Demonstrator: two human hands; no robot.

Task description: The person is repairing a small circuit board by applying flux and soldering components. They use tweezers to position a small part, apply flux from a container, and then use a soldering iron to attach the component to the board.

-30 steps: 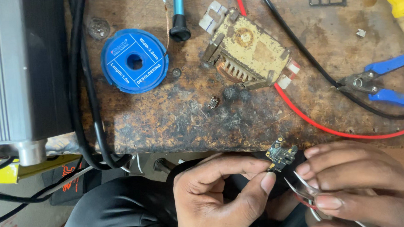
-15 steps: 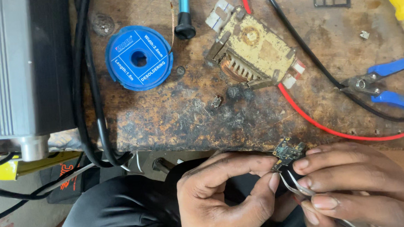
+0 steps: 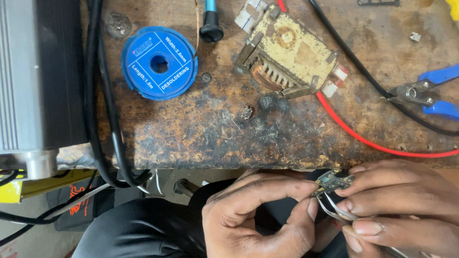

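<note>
Fingers of the left hand (image 3: 254, 221) and right hand (image 3: 408, 209) pinch the small circuit board (image 3: 334, 182) between them, long axis lying left-right, below the counter (image 3: 198, 130) edge, tweezers (image 3: 332, 208) gripped beneath.

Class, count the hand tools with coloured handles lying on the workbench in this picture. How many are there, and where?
2: blue-handled pliers at the right edge, and a yellow-handled screwdriver in the top right corner. Others may lie out of frame.
</note>
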